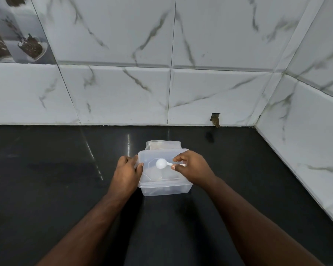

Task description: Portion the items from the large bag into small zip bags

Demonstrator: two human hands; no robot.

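Observation:
A clear plastic container with its lid on stands on the black counter. My left hand grips its left edge, thumb on the lid. My right hand pinches the handle of a small white scoop, whose round bowl rests over the middle of the lid. Behind the container lies a clear plastic bag, mostly hidden, with something pale brown inside. Dark items show faintly through the container's walls.
The glossy black counter stretches left and right of the container. White marble-pattern wall tiles rise at the back and along the right side, meeting in a corner. A small chipped hole sits at the wall's base.

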